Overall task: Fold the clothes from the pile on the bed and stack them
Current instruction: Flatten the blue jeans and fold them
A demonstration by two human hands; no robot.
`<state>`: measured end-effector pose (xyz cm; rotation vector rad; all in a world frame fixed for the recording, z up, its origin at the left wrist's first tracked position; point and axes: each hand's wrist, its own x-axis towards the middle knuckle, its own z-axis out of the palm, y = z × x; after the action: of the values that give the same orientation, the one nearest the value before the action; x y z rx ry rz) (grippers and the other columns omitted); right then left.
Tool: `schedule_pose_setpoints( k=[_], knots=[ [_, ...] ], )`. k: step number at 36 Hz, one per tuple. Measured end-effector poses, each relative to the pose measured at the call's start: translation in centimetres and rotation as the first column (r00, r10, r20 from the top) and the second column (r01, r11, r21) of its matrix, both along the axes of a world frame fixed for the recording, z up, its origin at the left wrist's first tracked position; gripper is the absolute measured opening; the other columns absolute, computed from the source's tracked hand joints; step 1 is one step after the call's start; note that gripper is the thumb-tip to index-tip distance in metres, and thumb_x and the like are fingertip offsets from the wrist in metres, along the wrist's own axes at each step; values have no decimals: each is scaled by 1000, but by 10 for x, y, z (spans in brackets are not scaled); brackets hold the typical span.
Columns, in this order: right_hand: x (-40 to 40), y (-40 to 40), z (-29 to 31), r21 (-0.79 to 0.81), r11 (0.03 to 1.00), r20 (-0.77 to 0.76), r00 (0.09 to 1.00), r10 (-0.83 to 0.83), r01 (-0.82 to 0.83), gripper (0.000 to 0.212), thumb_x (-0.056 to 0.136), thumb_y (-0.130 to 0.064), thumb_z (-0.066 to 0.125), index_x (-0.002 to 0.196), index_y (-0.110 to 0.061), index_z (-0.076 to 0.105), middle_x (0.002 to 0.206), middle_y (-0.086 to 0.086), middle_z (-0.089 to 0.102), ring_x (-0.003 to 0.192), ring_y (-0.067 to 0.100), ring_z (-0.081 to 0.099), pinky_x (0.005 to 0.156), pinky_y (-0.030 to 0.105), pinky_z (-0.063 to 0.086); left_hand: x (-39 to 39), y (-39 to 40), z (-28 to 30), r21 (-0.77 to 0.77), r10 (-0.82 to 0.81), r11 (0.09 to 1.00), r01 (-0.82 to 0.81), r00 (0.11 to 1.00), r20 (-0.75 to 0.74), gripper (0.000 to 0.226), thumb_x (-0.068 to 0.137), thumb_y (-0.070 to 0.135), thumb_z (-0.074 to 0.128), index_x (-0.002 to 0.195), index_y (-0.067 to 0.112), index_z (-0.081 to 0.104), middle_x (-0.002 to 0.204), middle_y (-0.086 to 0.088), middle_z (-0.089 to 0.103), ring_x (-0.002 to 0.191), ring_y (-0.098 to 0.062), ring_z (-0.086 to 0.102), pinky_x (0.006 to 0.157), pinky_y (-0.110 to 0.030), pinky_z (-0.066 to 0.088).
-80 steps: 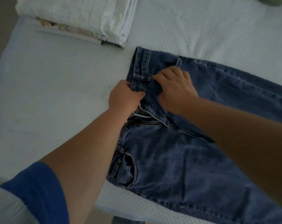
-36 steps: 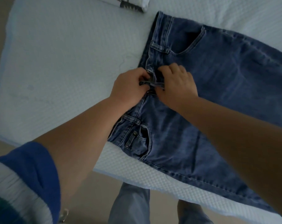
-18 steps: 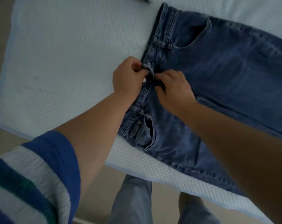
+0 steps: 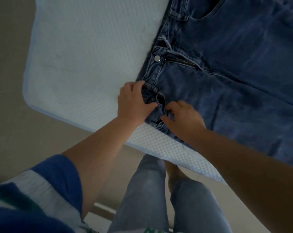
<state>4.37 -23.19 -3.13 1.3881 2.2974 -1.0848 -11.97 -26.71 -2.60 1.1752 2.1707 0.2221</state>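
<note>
A pair of blue jeans (image 4: 235, 78) lies flat on the white bed (image 4: 85, 58), waistband to the left, legs running off to the right. Its fly is unzipped and the silver button (image 4: 157, 58) shows undone. My left hand (image 4: 134, 101) grips the waistband at the near hip, thumb pressed into the front pocket area. My right hand (image 4: 182, 118) pinches the denim at the pocket edge just beside it, close to the bed's near edge.
The bed's near edge (image 4: 167, 148) runs diagonally below my hands, with beige floor (image 4: 11, 115) beyond its left corner. My own legs in light jeans (image 4: 147, 190) stand against the bed.
Both hands have left the button and fly and slid down the waistband to the near pocket. The view has tilted down and the folded stack is out of frame.
</note>
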Motion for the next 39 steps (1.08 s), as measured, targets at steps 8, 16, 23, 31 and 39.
schedule_pose_setpoints(
  k=[8,16,23,31,39],
  knots=[
    [-17,-7,2,-6,997,44,996,-75,75,30,98,-28,38,118,-20,60,112,5,56,96,24,55,68,27,34,-8,31,12,-258,115,965,-46,958,261,39,65,49,77,84,16,66,79,3,62,75,-12,59,58,-25,44],
    [-30,-14,7,53,996,194,978,-77,68,33,98,-35,36,126,-21,45,92,5,65,63,19,42,52,30,24,-17,61,6,-506,204,860,73,859,470,50,65,19,73,112,8,62,113,-12,62,98,-27,61,89,-43,52],
    [-34,-16,1,72,974,253,940,-228,217,23,94,-36,40,110,-22,46,77,2,59,57,20,39,48,28,20,-24,65,0,-512,259,848,139,733,629,39,81,19,69,118,8,62,114,-10,65,104,-26,61,97,-40,46],
    [-43,-43,0,237,894,97,906,-412,381,48,86,-24,56,131,-12,44,107,10,61,97,31,57,80,41,42,-36,59,-13,-609,552,793,-26,453,700,27,88,9,53,112,2,63,106,-20,66,95,-32,63,88,-44,51],
    [-52,-50,-9,156,856,-15,867,-498,494,42,82,-16,60,123,-9,53,117,9,53,107,27,46,91,37,36,-40,56,-27,-35,-195,975,217,926,324,18,79,29,67,87,13,63,78,7,60,70,-7,54,56,-24,39]
  ],
)
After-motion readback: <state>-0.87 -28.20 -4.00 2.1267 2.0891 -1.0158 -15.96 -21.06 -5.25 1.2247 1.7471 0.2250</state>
